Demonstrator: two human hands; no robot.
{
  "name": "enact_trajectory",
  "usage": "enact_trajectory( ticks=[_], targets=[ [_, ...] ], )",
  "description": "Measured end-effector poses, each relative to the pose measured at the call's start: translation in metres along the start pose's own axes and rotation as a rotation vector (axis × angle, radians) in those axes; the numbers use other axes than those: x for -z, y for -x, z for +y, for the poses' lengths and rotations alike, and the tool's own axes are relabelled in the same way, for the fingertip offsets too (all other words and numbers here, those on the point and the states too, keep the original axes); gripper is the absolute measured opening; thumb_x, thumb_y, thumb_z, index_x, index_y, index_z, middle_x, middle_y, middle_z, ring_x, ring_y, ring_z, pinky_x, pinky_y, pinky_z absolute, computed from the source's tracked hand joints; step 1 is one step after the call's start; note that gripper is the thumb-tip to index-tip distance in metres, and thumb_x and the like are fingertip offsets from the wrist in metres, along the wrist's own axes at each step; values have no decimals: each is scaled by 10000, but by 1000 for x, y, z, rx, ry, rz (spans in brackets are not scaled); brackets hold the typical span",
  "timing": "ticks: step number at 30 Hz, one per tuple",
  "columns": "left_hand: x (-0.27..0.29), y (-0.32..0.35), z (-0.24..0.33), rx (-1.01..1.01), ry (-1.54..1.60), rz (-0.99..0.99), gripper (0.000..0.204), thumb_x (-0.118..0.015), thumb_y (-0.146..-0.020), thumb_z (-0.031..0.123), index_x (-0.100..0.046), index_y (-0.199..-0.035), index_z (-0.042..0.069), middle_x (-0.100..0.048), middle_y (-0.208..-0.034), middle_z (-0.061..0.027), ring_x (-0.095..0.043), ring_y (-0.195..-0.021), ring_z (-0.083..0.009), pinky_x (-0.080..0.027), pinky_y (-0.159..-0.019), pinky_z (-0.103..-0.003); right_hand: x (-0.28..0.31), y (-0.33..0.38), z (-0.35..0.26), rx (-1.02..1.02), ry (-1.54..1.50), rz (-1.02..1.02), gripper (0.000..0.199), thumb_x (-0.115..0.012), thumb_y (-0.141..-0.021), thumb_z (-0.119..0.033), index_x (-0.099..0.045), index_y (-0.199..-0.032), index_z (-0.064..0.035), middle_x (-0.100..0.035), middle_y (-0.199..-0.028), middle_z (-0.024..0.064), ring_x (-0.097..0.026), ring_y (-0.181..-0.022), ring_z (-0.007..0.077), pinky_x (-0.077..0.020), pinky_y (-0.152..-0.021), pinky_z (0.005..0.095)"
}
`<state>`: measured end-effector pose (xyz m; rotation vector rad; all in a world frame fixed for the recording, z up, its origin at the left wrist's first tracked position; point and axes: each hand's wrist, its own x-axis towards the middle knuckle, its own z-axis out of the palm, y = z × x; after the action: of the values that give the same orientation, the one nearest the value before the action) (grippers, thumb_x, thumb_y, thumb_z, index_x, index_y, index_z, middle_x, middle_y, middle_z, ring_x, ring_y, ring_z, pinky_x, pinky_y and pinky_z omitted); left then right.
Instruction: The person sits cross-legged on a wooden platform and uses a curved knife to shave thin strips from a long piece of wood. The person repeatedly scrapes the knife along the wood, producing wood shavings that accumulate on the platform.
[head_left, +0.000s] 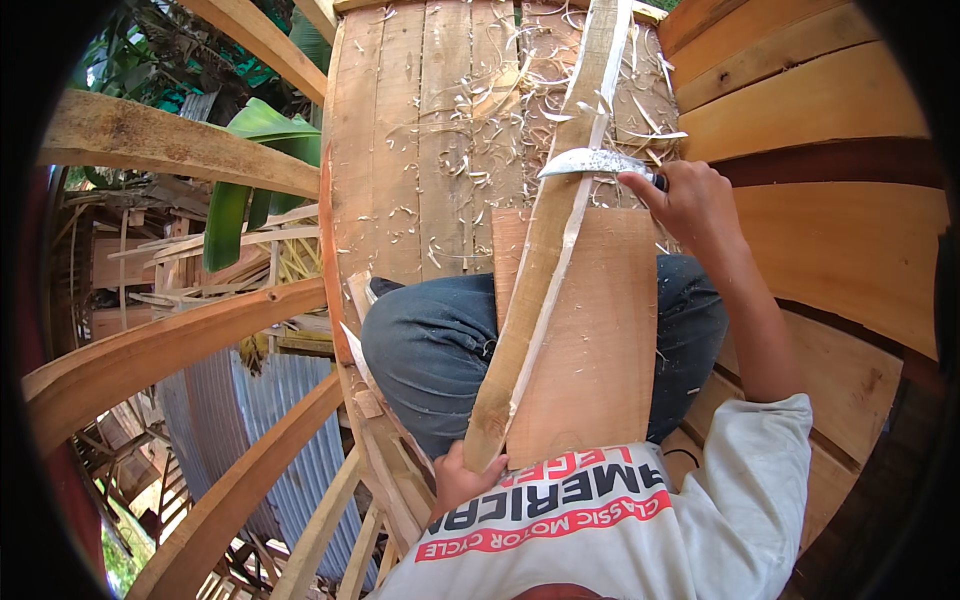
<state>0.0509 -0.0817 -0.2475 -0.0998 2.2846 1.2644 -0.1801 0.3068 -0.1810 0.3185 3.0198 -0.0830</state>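
A long strip of bamboo or wood (540,270), brown on its face with a pale cut edge, runs from my lap up over the plank floor. Its near end is gripped in my left hand (466,478), close to my shirt. My right hand (690,200) is closed round the dark handle of a knife (592,162) with a curved metal blade. That blade lies across the strip, around its upper middle. A flat wooden board (585,340) rests over my lap beneath the strip.
Curled shavings (500,110) litter the plank floor (400,190). Curved wooden ribs (180,330) rise at the left, with corrugated metal sheets (290,410) below. Wide planks (800,100) form a wall close to my right arm. Thin strips (385,450) lie beside my left knee.
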Motion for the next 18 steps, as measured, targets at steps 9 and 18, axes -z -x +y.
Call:
enact_trajectory(
  ticks=[9, 18],
  targets=[
    [-2, -1, 5, 42, 15, 0, 482, -852, -711, 376, -621, -865, -18, -696, -736, -189, -721, -717, -330, -554, -621, -400, -15, -43, 7, 41, 63, 44, 900, -422, -814, -826, -567, -519, 11, -583, -543, 189, -626, -518, 329, -504, -509, 424],
    [-1, -3, 10, 92, 33, -12, 507, -846, -708, 410, -621, -862, -18, -692, -737, -198, -716, -723, -348, -557, -628, -406, -12, -95, 20, -20, 73, -11, 928, -375, -792, -871, -586, -586, 10, -634, -666, 204, -665, -635, 317, -526, -586, 443]
  ],
)
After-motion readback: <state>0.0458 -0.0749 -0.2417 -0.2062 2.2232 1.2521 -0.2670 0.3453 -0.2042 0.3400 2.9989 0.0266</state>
